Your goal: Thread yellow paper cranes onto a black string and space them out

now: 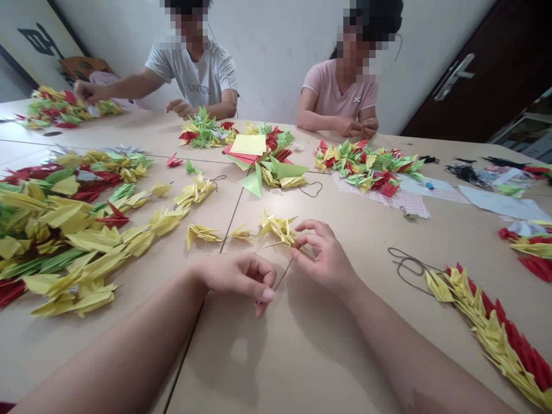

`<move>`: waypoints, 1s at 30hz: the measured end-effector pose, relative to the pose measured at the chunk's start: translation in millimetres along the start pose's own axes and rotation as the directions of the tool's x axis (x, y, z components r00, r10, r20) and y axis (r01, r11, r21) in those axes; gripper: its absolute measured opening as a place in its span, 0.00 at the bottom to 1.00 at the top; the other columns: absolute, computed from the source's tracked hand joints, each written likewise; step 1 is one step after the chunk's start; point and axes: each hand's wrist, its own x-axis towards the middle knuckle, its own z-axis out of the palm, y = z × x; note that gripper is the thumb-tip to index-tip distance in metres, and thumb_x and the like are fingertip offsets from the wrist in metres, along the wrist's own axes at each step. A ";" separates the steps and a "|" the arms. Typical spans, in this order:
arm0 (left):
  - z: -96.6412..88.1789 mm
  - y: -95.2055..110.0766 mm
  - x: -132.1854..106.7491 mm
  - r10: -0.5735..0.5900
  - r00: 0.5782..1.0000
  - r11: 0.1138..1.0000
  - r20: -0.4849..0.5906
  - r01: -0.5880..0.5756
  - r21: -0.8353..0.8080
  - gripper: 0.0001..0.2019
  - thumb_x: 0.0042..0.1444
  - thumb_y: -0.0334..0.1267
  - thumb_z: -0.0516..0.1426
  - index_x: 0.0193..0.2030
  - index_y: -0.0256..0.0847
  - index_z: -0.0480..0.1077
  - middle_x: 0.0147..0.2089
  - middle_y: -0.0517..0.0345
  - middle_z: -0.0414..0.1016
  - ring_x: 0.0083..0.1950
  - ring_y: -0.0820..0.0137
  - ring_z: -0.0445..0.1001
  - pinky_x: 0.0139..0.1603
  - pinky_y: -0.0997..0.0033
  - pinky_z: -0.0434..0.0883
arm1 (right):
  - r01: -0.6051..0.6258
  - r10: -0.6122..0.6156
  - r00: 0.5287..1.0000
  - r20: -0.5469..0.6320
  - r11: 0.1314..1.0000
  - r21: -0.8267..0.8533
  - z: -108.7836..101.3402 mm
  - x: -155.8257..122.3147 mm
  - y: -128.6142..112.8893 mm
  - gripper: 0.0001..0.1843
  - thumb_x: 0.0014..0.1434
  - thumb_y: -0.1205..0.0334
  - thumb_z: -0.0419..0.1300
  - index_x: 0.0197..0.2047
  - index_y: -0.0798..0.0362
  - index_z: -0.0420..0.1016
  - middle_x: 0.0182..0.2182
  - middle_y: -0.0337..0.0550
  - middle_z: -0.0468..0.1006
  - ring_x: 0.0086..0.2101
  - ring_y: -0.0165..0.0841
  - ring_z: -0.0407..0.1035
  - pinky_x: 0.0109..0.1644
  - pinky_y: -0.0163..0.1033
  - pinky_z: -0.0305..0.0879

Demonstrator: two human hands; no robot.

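A dark string (283,275) slants between my hands, above the pale tabletop. My left hand (239,277) pinches its lower end between thumb and fingers. With thumb and forefinger, my right hand (325,259) grips it higher up, right beside a bunch of folded yellow paper cranes (276,227). The bunch is threaded on this string; whether my right fingers also touch a crane is hard to see. Further left along the string lie a smaller yellow crane cluster (240,232) and another yellow bunch (202,233).
Strung cranes in yellow, green and red (64,218) heap up at left. A red and yellow garland (495,322) lies at right. Ahead are square paper sheets (248,144) and mixed cranes (368,164). Two people (196,75) sit across the table (345,356).
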 end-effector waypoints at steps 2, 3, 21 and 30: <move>-2.0 -0.6 -0.6 0.027 0.999 1.000 -0.032 -0.027 0.009 0.13 0.49 0.41 0.59 0.22 0.36 0.62 0.22 0.60 0.72 0.26 0.77 0.69 0.30 0.78 0.65 | -0.058 0.056 0.998 0.022 0.995 0.078 -0.6 0.1 0.0 0.02 0.48 0.65 0.58 0.25 0.51 0.68 0.41 0.46 0.68 0.46 0.39 0.62 0.50 0.47 0.60; -2.9 -0.8 -0.7 0.040 0.998 0.999 -0.053 -0.040 0.015 0.13 0.49 0.41 0.59 0.22 0.36 0.62 0.23 0.60 0.72 0.26 0.78 0.69 0.31 0.78 0.65 | -0.075 0.072 0.997 0.033 0.991 0.110 -0.9 0.0 -0.7 0.02 0.49 0.65 0.57 0.25 0.51 0.68 0.42 0.46 0.68 0.45 0.38 0.63 0.48 0.46 0.61; -3.2 0.8 0.4 0.064 0.965 0.998 -0.254 -0.062 0.016 0.11 0.52 0.39 0.56 0.24 0.37 0.62 0.27 0.60 0.73 0.30 0.76 0.70 0.37 0.74 0.66 | -0.278 0.201 0.946 0.254 0.907 0.316 -3.7 -3.0 -10.7 0.06 0.54 0.61 0.53 0.28 0.54 0.64 0.21 0.35 0.62 0.23 0.25 0.56 0.27 0.32 0.55; 0.1 4.3 2.8 0.025 0.951 0.999 -0.308 -0.011 0.046 0.12 0.52 0.41 0.55 0.24 0.37 0.62 0.27 0.60 0.73 0.31 0.76 0.69 0.38 0.73 0.66 | -0.182 0.129 0.961 0.244 0.962 0.206 -2.6 -5.0 -9.3 0.05 0.55 0.62 0.52 0.29 0.53 0.64 0.20 0.34 0.65 0.19 0.23 0.54 0.23 0.29 0.52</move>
